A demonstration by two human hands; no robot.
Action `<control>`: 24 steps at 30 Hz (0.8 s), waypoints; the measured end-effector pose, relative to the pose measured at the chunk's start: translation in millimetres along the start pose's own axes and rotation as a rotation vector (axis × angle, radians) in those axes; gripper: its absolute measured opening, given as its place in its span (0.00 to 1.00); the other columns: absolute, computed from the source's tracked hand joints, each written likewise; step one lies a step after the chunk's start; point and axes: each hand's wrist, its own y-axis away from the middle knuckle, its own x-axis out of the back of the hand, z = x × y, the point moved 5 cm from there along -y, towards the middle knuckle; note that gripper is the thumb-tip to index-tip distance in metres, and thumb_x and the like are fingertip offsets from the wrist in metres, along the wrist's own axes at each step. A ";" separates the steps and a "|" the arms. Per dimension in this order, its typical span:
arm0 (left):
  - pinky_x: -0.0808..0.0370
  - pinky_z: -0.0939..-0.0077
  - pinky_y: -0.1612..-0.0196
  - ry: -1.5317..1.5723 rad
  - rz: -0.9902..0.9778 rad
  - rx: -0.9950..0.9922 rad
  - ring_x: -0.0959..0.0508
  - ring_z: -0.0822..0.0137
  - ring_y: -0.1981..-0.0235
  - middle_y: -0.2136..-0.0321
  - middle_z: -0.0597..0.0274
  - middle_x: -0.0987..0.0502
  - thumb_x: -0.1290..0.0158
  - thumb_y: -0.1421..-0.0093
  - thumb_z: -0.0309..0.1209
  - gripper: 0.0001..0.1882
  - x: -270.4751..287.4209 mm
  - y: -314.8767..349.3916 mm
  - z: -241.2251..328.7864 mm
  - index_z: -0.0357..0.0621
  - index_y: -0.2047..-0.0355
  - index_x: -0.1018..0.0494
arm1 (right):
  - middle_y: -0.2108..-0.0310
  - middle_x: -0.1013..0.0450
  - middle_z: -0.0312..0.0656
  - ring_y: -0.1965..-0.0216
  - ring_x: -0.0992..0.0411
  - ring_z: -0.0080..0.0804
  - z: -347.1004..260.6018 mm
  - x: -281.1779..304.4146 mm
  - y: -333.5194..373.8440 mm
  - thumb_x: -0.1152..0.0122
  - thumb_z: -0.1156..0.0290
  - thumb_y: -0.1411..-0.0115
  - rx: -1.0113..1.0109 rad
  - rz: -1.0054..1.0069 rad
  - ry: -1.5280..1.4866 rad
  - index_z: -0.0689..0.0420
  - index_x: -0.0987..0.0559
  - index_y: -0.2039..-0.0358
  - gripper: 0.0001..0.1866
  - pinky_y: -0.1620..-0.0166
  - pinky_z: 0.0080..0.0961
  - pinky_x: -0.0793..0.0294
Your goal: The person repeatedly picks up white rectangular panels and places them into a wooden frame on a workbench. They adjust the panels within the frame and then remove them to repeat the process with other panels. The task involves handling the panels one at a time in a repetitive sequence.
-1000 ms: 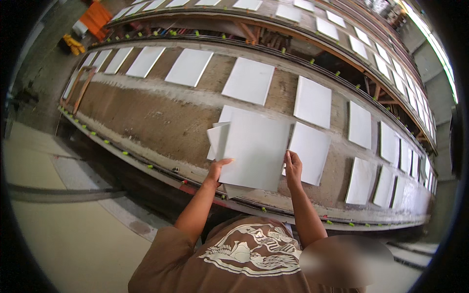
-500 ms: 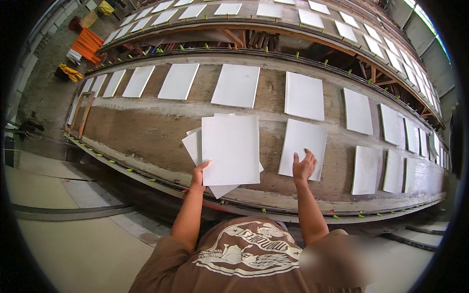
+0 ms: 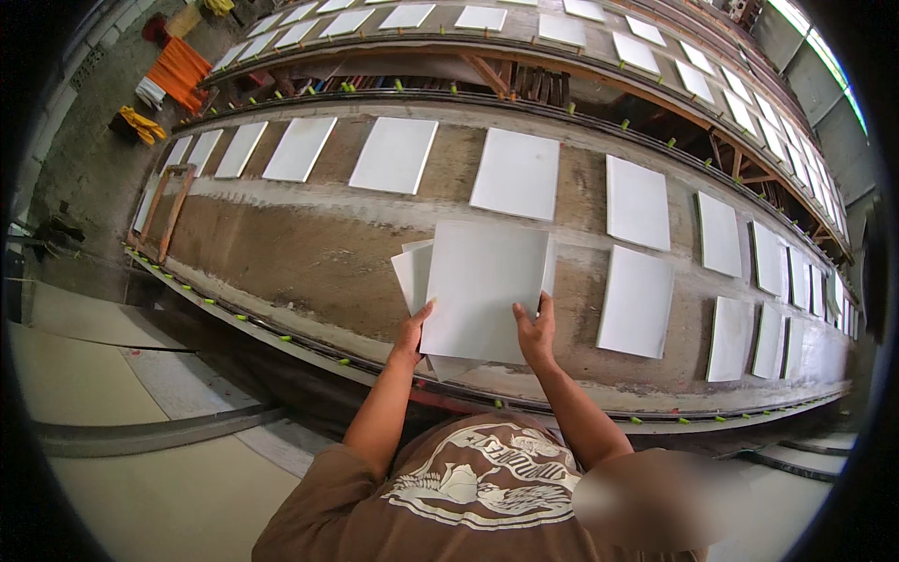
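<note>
Head: L hand (image 3: 410,335), R hand (image 3: 537,335) gripping sheets (image 3: 479,292) (tbl (image 3: 281,248): more).

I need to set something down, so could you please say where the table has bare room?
Widest: the brown stretch of table between the wooden frame and the overlapping white sheets. Narrower: the strip between the right hand and the sheet to its right. The right end is crowded with sheets.

Some fingers of your left hand (image 3: 409,336) and right hand (image 3: 537,335) disappear behind the top white sheet (image 3: 485,290), which covers much of the sheets beneath (image 3: 410,273); a blurred patch (image 3: 655,501) obscures the right side of your brown shirt (image 3: 323,506), cropped at the lower edge.
</note>
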 end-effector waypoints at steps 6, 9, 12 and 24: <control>0.28 0.58 0.41 0.187 0.048 -0.061 0.23 0.55 0.44 0.45 0.53 0.23 0.40 0.37 0.47 0.33 123.9 -8.3 75.0 0.40 0.37 0.32 | 0.46 0.31 0.54 0.45 0.30 0.40 -45.0 -78.4 2.1 0.41 0.66 0.30 -0.292 0.090 -0.211 0.67 0.43 0.35 0.31 0.43 0.36 0.31; 0.26 0.57 0.42 0.177 0.161 -0.144 0.22 0.54 0.46 0.46 0.51 0.22 0.40 0.37 0.45 0.33 199.5 2.1 123.8 0.36 0.39 0.31 | 0.45 0.31 0.55 0.43 0.32 0.40 -18.7 -120.8 -10.6 0.42 0.65 0.29 -0.296 0.130 -0.193 0.67 0.39 0.37 0.28 0.41 0.36 0.32; 0.26 0.55 0.43 0.162 0.292 -0.279 0.23 0.52 0.46 0.45 0.50 0.24 0.41 0.36 0.44 0.32 266.1 18.7 160.3 0.34 0.40 0.31 | 0.45 0.31 0.54 0.43 0.32 0.40 -3.9 -166.6 -22.3 0.42 0.65 0.30 -0.252 0.086 -0.220 0.67 0.36 0.39 0.26 0.41 0.36 0.33; 0.27 0.56 0.42 0.192 0.597 -0.494 0.24 0.50 0.43 0.42 0.48 0.26 0.45 0.34 0.46 0.34 368.7 108.0 237.3 0.32 0.37 0.33 | 0.51 0.27 0.51 0.51 0.27 0.43 -37.6 -276.8 -9.9 0.38 0.65 0.33 -0.075 -0.259 0.233 0.61 0.33 0.36 0.28 0.47 0.38 0.27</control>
